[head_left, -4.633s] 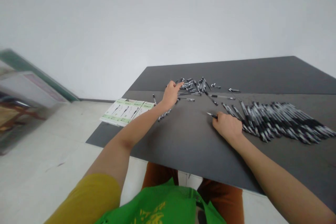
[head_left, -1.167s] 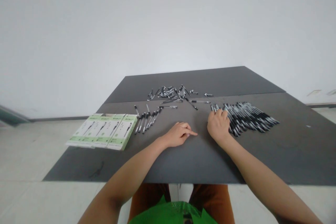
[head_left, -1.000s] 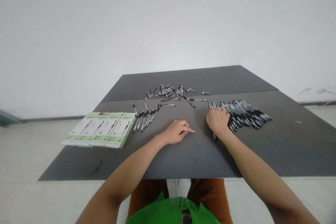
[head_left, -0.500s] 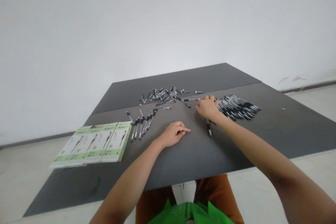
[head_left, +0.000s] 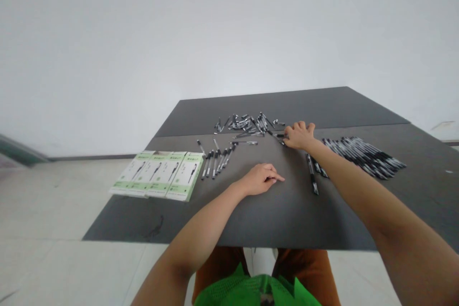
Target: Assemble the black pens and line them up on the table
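Table [head_left: 272, 215] bears boxes [head_left: 174, 174], loose pens [head_left: 369, 155].

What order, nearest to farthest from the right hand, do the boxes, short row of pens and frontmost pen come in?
From the right hand:
1. Frontmost pen, between the arms.
2. Short row of pens, left.
3. Boxes, farther left.

Matt dark tabletop [head_left: 265, 210], smooth card boxes [head_left: 184, 177], pens [head_left: 366, 155] seemingly glossy plastic
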Demonstrator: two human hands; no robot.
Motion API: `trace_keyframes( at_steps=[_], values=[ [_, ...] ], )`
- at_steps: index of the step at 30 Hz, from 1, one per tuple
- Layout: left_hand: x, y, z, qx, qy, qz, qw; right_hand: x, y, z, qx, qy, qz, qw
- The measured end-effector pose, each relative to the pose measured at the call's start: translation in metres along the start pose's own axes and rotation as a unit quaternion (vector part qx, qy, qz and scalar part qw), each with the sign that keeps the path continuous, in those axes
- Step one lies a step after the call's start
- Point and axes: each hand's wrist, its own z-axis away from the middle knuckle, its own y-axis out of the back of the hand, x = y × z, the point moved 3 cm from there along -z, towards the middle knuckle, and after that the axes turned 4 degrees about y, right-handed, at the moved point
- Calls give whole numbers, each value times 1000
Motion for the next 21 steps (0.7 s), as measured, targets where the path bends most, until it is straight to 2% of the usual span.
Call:
trace_keyframes(
  at_steps=[5,9,15,21],
  values=[
    [-1,-2,-1,5,-12,-16,1000,-5,-14,-5,26,-57,-15,998],
    [-2,-3,-1,10,-19,-23,1000,-8,-16,-11,-12,-45,-26,999],
    [-1,-2,-1,7,-20,-29,999,-7,-3,-7,-47,-23,-14,999],
    [1,9,7,18,-8,-105,994,-16,16,27,1,2,-24,1000]
  ],
)
